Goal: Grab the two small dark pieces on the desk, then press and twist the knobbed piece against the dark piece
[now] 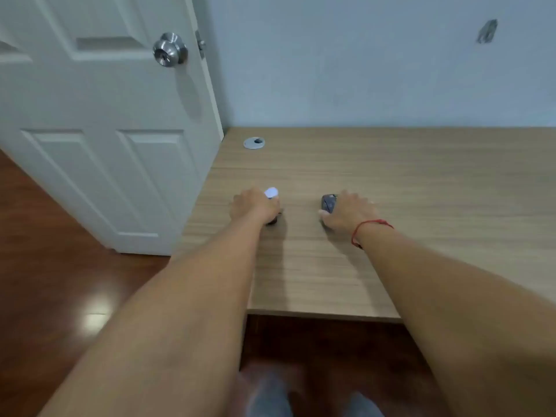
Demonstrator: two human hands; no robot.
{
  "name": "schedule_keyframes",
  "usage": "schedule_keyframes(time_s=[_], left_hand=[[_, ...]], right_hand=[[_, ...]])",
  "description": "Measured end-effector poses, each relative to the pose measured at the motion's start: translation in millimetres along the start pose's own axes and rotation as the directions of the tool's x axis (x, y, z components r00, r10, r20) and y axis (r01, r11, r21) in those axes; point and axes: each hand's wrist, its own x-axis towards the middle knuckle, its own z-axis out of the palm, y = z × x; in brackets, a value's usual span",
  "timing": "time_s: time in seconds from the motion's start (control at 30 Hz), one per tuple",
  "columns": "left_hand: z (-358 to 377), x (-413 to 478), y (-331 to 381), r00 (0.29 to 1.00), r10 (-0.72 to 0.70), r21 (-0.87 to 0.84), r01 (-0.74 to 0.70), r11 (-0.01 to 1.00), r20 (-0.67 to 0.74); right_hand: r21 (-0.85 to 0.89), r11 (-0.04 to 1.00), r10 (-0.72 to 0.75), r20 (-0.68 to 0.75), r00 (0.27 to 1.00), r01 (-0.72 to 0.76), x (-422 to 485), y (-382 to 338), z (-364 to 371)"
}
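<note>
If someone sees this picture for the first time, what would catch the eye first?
Two bare forearms stretch over a wooden desk. The left hand grips a small object with a white top, and the right hand, with a red string bracelet at its wrist, holds a dark grey computer mouse. To the left stands a white panelled door with a shiny metal knob.

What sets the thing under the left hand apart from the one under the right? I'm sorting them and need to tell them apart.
The item in the left hand has a white top over a dark base; the gray object under the right hand is gray all over. The first stands taller above the fingers, while the gray one sits low and rounded. Both are small, rest on the wooden desk, and are partly hidden by the hands.
</note>
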Motion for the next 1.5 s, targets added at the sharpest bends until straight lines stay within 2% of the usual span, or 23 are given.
schedule_keyframes(time_s=[0.03, 0.1, 0.23, 0.3, 0.47, 0.57, 0.7, 1.0, 1.1, 1.23, 1.37, 1.5], left_hand=[[7.4, -0.7, -2.7, 1.0, -0.012, -0.002, 0.012, 1.0, -0.004], [29.8, 2.4, -9.7, 0.995, 0.002, 0.014, 0.0, 1.0, -0.097], [68.8, 0.5, -17.3, 0.931, 0.027, -0.017, -0.036, 0.999, -0.363], [74.9, 2.7, -20.2, 0.899, 0.024, -0.075, -0.063, 0.995, -0.438], [80.1, -11.0, -30.9, 0.863, 0.073, -0.231, -0.214, 0.949, -0.501], [80.3, -23.6, -29.9, 0.852, 0.094, -0.335, -0.3, 0.893, -0.515], [79.4, -35.6, -26.5, 0.813, 0.125, -0.483, -0.453, 0.749, -0.569], [80.8, -34.6, -20.5, 0.675, 0.177, -0.421, -0.621, 0.661, -0.716], [81.5, -36.5, -16.7, 0.675, 0.155, -0.472, -0.643, 0.603, -0.721], [81.0, -40.3, -12.8, 0.733, 0.131, -0.587, -0.626, 0.513, -0.667], [81.8, -39.3, -13.1, 0.733, 0.127, -0.584, -0.623, 0.52, -0.669], [85.8, -30.0, -13.8, 0.746, 0.142, -0.513, -0.57, 0.642, -0.651]], right_hand=[[-0.006, 1.0, 0.012, -0.036, 0.999, -0.013, -0.3, 2.1, 8.6], [0.013, 1.0, 0.013, -0.162, 0.987, -0.011, 4.1, 5.3, 28.5], [0.213, 0.974, 0.01, -0.356, 0.935, 0.07, 3.6, 6.9, 60.5], [0.287, 0.952, 0.019, -0.404, 0.915, 0.107, -0.2, 5.3, 69.0], [0.511, 0.828, -0.009, -0.396, 0.918, 0.229, -25.1, 0.3, 89.9], [0.524, 0.808, -0.055, -0.387, 0.92, 0.269, -36.4, 3.4, 91.5], [0.539, 0.786, -0.085, -0.39, 0.917, 0.302, -41.9, 5.6, 91.5], [0.438, 0.84, -0.133, -0.407, 0.904, 0.321, -38.1, 3.7, 91.8], [0.397, 0.861, -0.144, -0.41, 0.901, 0.319, -36.5, 2.9, 92.8], [0.373, 0.872, -0.146, -0.42, 0.896, 0.317, -33.7, 2.0, 93.6], [0.362, 0.877, -0.152, -0.415, 0.897, 0.315, -32.8, 2.1, 92.8], [0.397, 0.859, -0.148, -0.411, 0.9, 0.322, -34.9, 4.4, 91.6]])
